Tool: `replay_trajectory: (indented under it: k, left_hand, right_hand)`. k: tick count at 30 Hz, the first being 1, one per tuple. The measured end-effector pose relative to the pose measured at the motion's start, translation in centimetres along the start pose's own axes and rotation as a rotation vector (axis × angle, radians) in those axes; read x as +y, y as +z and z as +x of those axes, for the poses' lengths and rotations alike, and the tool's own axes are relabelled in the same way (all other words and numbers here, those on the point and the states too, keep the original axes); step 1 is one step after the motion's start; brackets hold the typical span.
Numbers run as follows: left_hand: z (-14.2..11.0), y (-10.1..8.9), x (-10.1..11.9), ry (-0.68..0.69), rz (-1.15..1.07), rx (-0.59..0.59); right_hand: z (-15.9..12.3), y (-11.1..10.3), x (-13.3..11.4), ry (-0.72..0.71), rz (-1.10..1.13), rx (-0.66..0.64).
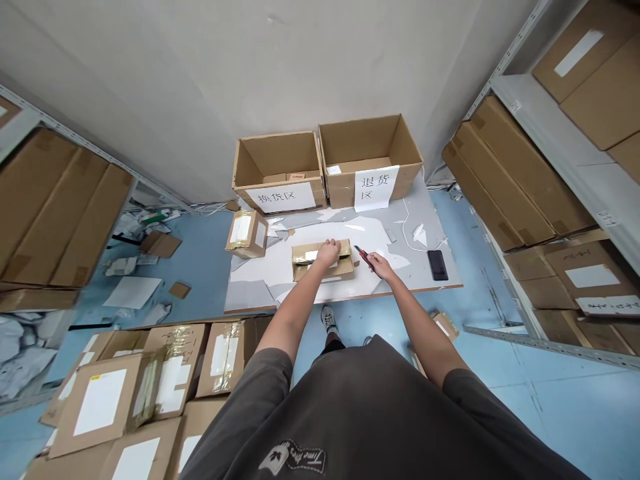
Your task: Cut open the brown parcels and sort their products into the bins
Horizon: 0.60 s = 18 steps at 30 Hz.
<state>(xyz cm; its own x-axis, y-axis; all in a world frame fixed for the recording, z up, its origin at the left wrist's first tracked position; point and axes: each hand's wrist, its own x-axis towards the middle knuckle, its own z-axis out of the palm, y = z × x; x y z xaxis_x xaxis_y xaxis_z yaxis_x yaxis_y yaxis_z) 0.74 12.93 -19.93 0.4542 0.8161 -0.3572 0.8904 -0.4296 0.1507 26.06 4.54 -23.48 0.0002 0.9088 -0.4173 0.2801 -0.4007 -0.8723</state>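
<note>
A small, long cardboard box (301,256) lies on the table, with yellowish tape on it and a dark gap along its top. My left hand (329,253) is on that box, its fingers curled over the flap at the gap; the fingertips are partly hidden. Just right of the box, my right hand (382,267) is closed around a red and black utility knife (367,258). The knife's tip points up and left, apart from the box. To the left stands a taped carton (247,234) with white labels.
Two open cardboard boxes with paper signs, a left one (280,198) and a right one (345,193), stand at the table's back. A phone (437,265) lies near the right edge. Stacked cartons (100,400) crowd the lower left. Shelves of boxes (525,173) flank the right.
</note>
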Motion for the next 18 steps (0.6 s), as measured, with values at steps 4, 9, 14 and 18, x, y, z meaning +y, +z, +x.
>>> replay_trajectory:
  k: [4,9,14,18]
  left_hand:
    - [-0.2,-0.7,-0.4,0.027,0.002,-0.013]
    - [-0.1,-1.0,-0.7,0.028,-0.041,-0.022]
    - [0.0,-0.9,-0.6,0.001,-0.058,-0.027]
    - [-0.4,-0.8,-0.4,0.005,-0.052,-0.002]
  right_hand:
    - [0.4,-0.4,0.4,-0.112,-0.105,-0.002]
    - [0.7,-2.1,0.9,-0.257,-0.345,-0.105]
    - [1.4,-2.4,0.1,-0.277,-0.626,-0.139]
    - [2.0,-1.4,-1.1,-0.286,-0.770,-0.069]
